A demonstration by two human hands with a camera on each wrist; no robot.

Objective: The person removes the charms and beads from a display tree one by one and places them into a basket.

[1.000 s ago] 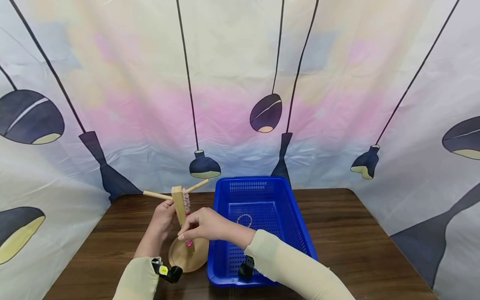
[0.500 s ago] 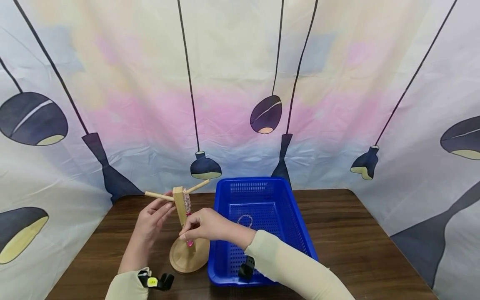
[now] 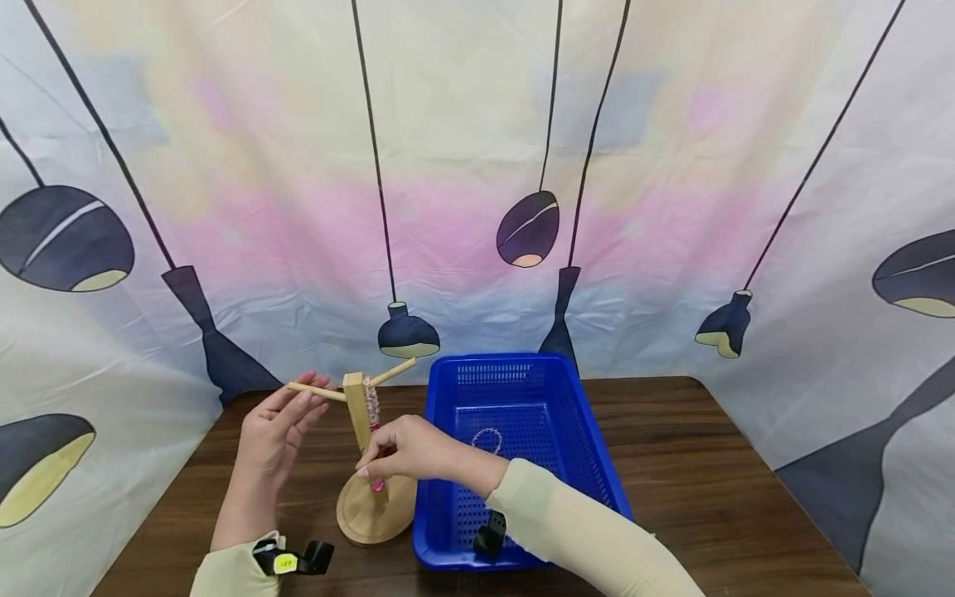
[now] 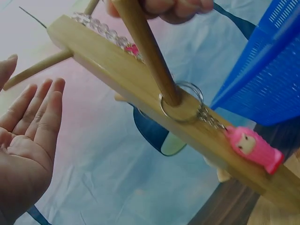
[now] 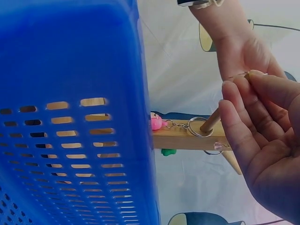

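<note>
A wooden stand [image 3: 355, 410] with a round base and slanting pegs stands on the table. My right hand [image 3: 410, 448] pinches the outer end of a lower peg [image 4: 152, 51], on which a keychain with a pink figure [image 4: 253, 147] hangs by its metal ring [image 5: 200, 127]. From an upper peg on the stand's right hangs a bracelet [image 3: 372, 402] of clear and pink beads. My left hand [image 3: 272, 431] is beside the upper left peg [image 3: 317, 391], thumb close to the peg's tip, fingers nearly straight and holding nothing.
A blue perforated basket [image 3: 604, 473] stands right of the stand, under my right forearm. A beaded bracelet [image 3: 487, 433] lies inside it. Behind the stand's post a small green piece [image 5: 168, 152] shows. A printed cloth backdrop [image 3: 477, 166] rises behind the table [image 3: 686, 464].
My left hand has moved away from the stand's post, out to the left along the upper peg, with its fingers spreading. The right hand has stayed at the lower peg.
</note>
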